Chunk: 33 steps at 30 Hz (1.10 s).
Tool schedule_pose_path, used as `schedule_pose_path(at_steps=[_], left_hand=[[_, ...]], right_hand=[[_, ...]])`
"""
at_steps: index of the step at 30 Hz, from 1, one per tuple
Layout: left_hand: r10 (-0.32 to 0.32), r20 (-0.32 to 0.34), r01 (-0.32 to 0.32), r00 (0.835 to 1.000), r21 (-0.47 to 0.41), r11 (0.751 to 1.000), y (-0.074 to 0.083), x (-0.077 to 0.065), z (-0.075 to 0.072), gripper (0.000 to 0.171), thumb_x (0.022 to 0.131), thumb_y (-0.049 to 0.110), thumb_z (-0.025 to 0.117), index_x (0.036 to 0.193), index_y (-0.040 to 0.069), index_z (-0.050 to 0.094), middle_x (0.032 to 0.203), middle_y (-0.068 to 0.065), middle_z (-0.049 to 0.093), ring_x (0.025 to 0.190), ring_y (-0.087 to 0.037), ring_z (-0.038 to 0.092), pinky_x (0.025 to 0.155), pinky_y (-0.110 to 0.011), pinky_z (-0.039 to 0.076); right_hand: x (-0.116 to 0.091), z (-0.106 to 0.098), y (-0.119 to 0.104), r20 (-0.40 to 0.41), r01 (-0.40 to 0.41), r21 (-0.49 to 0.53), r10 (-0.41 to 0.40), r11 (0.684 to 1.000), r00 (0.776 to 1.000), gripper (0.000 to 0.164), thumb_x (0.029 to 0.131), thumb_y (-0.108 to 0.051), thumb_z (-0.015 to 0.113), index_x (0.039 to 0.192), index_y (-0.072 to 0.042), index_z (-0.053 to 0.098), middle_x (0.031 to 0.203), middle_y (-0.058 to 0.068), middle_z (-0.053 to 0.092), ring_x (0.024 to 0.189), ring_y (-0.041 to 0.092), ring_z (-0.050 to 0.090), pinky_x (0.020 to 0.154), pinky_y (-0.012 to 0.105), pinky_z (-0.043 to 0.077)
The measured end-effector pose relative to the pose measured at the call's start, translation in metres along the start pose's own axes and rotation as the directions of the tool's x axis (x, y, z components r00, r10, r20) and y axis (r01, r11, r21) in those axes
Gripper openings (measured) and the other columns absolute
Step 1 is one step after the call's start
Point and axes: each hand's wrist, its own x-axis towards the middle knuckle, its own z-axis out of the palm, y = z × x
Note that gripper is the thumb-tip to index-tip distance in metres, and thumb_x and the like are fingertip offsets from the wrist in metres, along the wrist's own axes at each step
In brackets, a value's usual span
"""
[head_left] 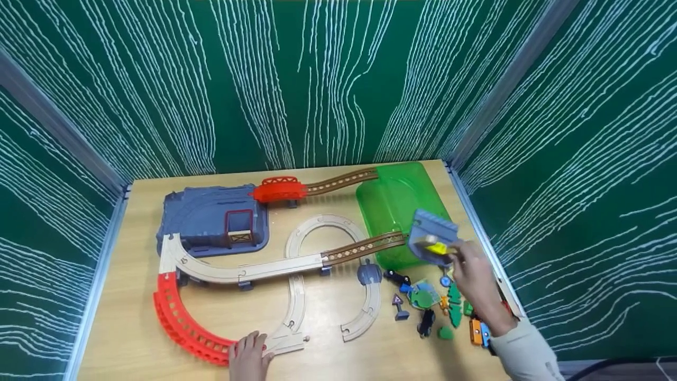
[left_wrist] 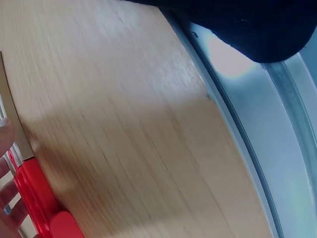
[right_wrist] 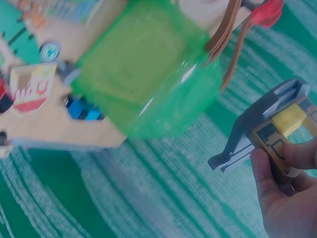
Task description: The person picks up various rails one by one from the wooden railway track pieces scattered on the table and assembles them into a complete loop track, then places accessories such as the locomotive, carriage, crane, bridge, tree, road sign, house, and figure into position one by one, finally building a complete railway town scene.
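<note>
My right hand (head_left: pixel 472 275) holds up a grey plastic toy train track piece (head_left: pixel 429 233) with a yellow block (right_wrist: pixel 289 120) and a wooden part on it. In the right wrist view, thumb and fingers pinch the wooden part. The piece hangs tilted near the green translucent plastic block (head_left: pixel 399 185). At the front, my left hand (head_left: pixel 247 357) grips the toy train track where the red curved track (head_left: pixel 182 325) meets a wooden switch track (head_left: pixel 285 343). Its thumb touches the wooden edge (left_wrist: pixel 15 116) in the left wrist view; the fingers are partly out of frame.
A grey plastic mountain base (head_left: pixel 203 211) stands back left, linked by a red bridge (head_left: pixel 280 189) to a brown sloped track (head_left: pixel 341 181). A wooden loop (head_left: pixel 325 219) lies mid-table. Toy trees (head_left: pixel 454 304), a warning sign (head_left: pixel 399 307), and orange and blue vehicles (head_left: pixel 478 332) lie at right.
</note>
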Motion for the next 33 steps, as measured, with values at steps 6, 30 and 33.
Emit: schedule_pose_path(at_steps=[6, 30, 33], left_hand=[[-0.011, -0.028, 0.010, 1.000, -0.027, 1.000, 0.002, 0.000, -0.001, 0.049, 0.061, 0.029, 0.074, 0.104, 0.012, 0.059, 0.108, -0.009, 0.054, 0.100, -0.029, 0.047, 0.085, -0.051, 0.027], [-0.057, 0.036, 0.059, 0.998, -0.059, 0.996, 0.007, 0.001, -0.010, 0.048, 0.066, 0.027, 0.072, 0.109, 0.010, 0.058, 0.114, -0.010, 0.051, 0.106, -0.030, 0.043, 0.092, -0.051, 0.023], [-0.057, 0.040, 0.059, 0.998, -0.057, 0.997, 0.006, 0.000, -0.008, 0.047, 0.066, 0.027, 0.072, 0.108, 0.010, 0.057, 0.114, -0.010, 0.051, 0.106, -0.030, 0.043, 0.092, -0.051, 0.023]], right_hand=[[-0.024, 0.033, -0.025, 0.051, 0.124, 0.071, -0.128, 0.990, 0.990, 0.027, 0.069, 0.012, 0.063, 0.092, -0.002, 0.060, 0.083, 0.009, 0.058, 0.070, 0.019, 0.057, 0.058, 0.026, 0.050], [-0.115, 0.162, -0.100, 0.422, 0.349, 0.099, -0.357, 0.932, 0.833, 0.023, 0.061, 0.004, 0.060, 0.079, -0.010, 0.058, 0.079, -0.002, 0.052, 0.070, 0.012, 0.052, 0.060, 0.023, 0.048], [-0.122, 0.169, -0.102, 0.469, 0.389, 0.089, -0.383, 0.917, 0.796, 0.023, 0.061, 0.003, 0.060, 0.080, -0.010, 0.058, 0.079, -0.001, 0.052, 0.070, 0.012, 0.051, 0.060, 0.023, 0.048]])
